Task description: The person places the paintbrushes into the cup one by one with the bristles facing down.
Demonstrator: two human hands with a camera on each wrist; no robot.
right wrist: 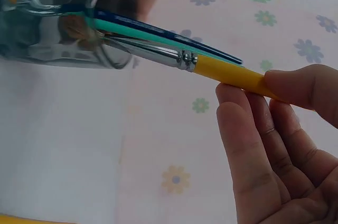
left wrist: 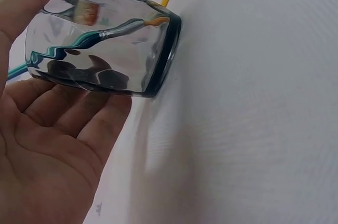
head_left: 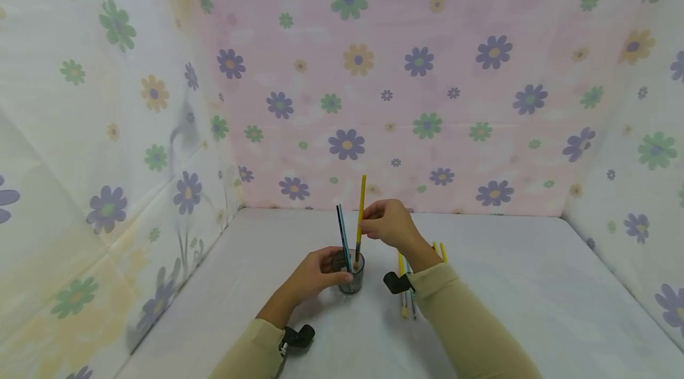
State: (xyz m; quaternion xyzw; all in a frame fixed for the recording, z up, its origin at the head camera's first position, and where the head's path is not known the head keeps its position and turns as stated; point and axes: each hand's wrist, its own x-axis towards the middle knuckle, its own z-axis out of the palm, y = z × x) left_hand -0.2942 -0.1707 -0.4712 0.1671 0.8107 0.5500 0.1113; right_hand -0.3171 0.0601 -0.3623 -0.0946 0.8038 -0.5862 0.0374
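Note:
My left hand (head_left: 311,277) grips a clear, dark-tinted drinking glass (head_left: 351,287) standing on the table, with the thumb on one side and the fingers on the other. Inside it lean a teal paintbrush (right wrist: 158,35) and a dark-handled one (head_left: 340,223). Their handles stick out above the rim. Between thumb and fingertips, my right hand (head_left: 392,224) pinches a yellow paintbrush (head_left: 361,202) by its handle. This brush points bristles down, its metal ferrule (right wrist: 153,52) at the glass mouth and its bristles inside.
More paintbrushes (head_left: 404,303), with yellow and teal handles, lie on the white table (head_left: 331,346) beneath and beside the right forearm. Flowered cloth walls (head_left: 395,70) enclose the table at the back and both sides. A black wrist camera (head_left: 396,283) sits on each wrist.

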